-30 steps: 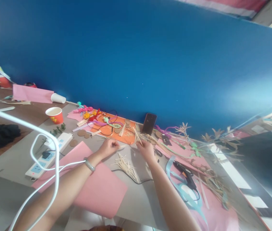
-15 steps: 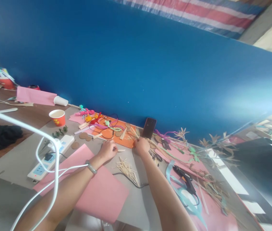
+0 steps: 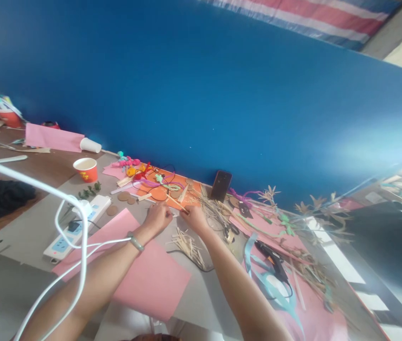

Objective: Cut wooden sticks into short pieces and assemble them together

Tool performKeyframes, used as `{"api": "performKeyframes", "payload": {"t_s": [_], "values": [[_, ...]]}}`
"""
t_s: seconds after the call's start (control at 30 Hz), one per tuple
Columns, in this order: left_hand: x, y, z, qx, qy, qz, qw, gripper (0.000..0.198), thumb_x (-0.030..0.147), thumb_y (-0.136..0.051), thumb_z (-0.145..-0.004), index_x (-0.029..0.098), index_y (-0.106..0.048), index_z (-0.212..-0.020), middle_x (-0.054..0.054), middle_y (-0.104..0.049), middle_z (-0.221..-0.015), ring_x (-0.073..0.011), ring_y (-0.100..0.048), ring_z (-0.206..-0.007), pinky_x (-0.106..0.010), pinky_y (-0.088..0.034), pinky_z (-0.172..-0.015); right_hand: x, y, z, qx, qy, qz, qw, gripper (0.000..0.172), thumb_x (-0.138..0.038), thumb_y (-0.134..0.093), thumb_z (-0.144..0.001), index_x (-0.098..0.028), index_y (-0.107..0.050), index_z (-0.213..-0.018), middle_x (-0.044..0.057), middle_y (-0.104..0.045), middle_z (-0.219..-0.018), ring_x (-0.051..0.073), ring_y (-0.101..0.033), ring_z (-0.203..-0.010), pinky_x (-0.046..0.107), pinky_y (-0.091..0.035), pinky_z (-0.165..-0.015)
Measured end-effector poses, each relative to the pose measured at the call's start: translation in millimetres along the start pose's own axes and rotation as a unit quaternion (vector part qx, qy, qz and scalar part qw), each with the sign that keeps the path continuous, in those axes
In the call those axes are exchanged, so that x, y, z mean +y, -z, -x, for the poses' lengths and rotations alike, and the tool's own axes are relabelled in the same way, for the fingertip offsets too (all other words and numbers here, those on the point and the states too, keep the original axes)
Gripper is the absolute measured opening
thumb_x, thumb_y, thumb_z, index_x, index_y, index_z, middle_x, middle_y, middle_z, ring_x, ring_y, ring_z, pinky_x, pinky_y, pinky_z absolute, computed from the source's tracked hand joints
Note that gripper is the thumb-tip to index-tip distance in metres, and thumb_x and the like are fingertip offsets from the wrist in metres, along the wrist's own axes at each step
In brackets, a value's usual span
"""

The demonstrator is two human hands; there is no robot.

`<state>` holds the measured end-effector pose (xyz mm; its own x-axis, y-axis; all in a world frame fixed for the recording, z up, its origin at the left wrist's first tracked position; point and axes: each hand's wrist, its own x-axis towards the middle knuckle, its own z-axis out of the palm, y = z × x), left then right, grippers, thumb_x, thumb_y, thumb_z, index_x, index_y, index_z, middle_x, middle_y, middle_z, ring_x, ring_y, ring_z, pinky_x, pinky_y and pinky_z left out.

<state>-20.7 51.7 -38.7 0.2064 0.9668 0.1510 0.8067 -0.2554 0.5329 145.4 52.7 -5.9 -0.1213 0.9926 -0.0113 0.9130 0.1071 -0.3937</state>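
My right hand (image 3: pixel 194 219) pinches a thin pale wooden stick (image 3: pixel 176 203), which slants up and left over the edge of the orange sheet (image 3: pixel 154 192). Close beside it, my left hand (image 3: pixel 158 219) has its fingers curled together; a small pale piece (image 3: pixel 175 213) shows at the fingertips, too small to name. A green bangle (image 3: pixel 136 242) circles my left wrist. Just below both hands lies a pile of short wooden sticks (image 3: pixel 186 246). Dried stalks (image 3: pixel 217 210) spread to the right of my right hand.
A phone (image 3: pixel 221 185) leans against the blue partition (image 3: pixel 201 94). Left are a paper cup (image 3: pixel 86 170), a power strip (image 3: pixel 76 229) and white cables (image 3: pixel 84 265). Pink paper (image 3: pixel 151 279) lies under my left forearm. A glue gun (image 3: pixel 273 260) and blue ribbon (image 3: pixel 282 296) lie right.
My right hand has come left from the dried stalks, with the thin stick in its fingers. My left hand stays nearly in place, fingers still closed.
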Motion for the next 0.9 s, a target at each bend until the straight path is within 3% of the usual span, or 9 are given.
{"api": "performKeyframes", "payload": {"t_s": [0.1, 0.23, 0.33, 0.43, 0.57, 0.7, 0.9], "values": [[-1, 0.4, 1, 0.013, 0.002, -0.005, 1.000, 0.013, 0.019, -0.056, -0.073, 0.018, -0.062, -0.061, -0.005, -0.063, -0.083, -0.0213, -0.055, -0.087, -0.034, -0.036, -0.080, 12, 11, 6, 0.004, 0.015, -0.017, 1.000, 0.013, -0.022, -0.052, -0.073, -0.016, -0.063, -0.069, 0.002, -0.060, -0.063, 0.011, -0.047, -0.057, 0.021, -0.026, -0.052], [-2, -1.9, 2, 0.038, 0.013, -0.005, 0.999, 0.004, 0.017, -0.058, -0.071, 0.018, -0.060, -0.068, -0.005, -0.062, -0.083, -0.0207, -0.055, -0.086, -0.034, -0.036, -0.080, 28, 22, 25, -0.013, 0.038, -0.029, 0.999, 0.012, -0.021, -0.052, -0.069, -0.016, -0.057, -0.059, -0.001, -0.055, -0.057, 0.010, -0.043, -0.054, 0.020, -0.026, -0.051], [-1, -3.4, 4, 0.059, -0.024, 0.015, 0.998, 0.007, 0.014, -0.057, -0.072, 0.018, -0.060, -0.076, -0.005, -0.061, -0.085, -0.0206, -0.054, -0.089, -0.033, -0.037, -0.080, 37, 20, 39, -0.048, 0.053, -0.047, 0.996, 0.013, -0.022, -0.054, -0.067, -0.016, -0.055, -0.055, -0.003, -0.051, -0.053, 0.009, -0.041, -0.052, 0.020, -0.026, -0.051], [3, -3.2, 6, 0.036, -0.117, 0.039, 0.992, 0.013, 0.012, -0.054, -0.075, 0.019, -0.063, -0.081, -0.005, -0.061, -0.091, -0.0205, -0.053, -0.095, -0.034, -0.036, -0.084, 42, 16, 45, -0.055, 0.037, -0.074, 0.995, 0.013, -0.022, -0.054, -0.067, -0.016, -0.057, -0.056, -0.003, -0.051, -0.052, 0.010, -0.042, -0.053, 0.020, -0.027, -0.052], [9, -2.6, 10, -0.011, -0.217, 0.036, 0.975, 0.020, 0.016, -0.051, -0.081, 0.023, -0.066, -0.093, -0.004, -0.062, -0.103, -0.0211, -0.050, -0.103, -0.039, -0.030, -0.092, 49, 13, 43, 0.005, -0.032, -0.079, 0.996, 0.008, -0.022, -0.056, -0.067, -0.016, -0.062, -0.066, -0.001, -0.057, -0.060, 0.011, -0.047, -0.056, 0.021, -0.029, -0.054], [12, -2.1, 12, -0.032, -0.240, 0.023, 0.970, 0.022, 0.018, -0.050, -0.084, 0.023, -0.064, -0.100, -0.005, -0.061, -0.108, -0.0211, -0.050, -0.105, -0.040, -0.030, -0.091, 49, 11, 38, 0.017, -0.068, -0.053, 0.996, 0.006, -0.022, -0.060, -0.064, -0.017, -0.059, -0.065, -0.001, -0.054, -0.057, 0.011, -0.042, -0.053, 0.021, -0.026, -0.052], [14, 1.4, 13, -0.032, -0.235, 0.014, 0.971, 0.029, 0.017, -0.045, -0.086, 0.022, -0.058, -0.112, -0.007, -0.060, -0.109, -0.0215, -0.049, -0.105, -0.039, -0.031, -0.089, 33, -5, 28, -0.019, -0.020, -0.087, 0.996, 0.011, -0.017, -0.053, -0.067, -0.015, -0.055, -0.056, -0.003, -0.047, -0.051, 0.009, -0.036, -0.050, 0.022, -0.022, -0.050]]}}
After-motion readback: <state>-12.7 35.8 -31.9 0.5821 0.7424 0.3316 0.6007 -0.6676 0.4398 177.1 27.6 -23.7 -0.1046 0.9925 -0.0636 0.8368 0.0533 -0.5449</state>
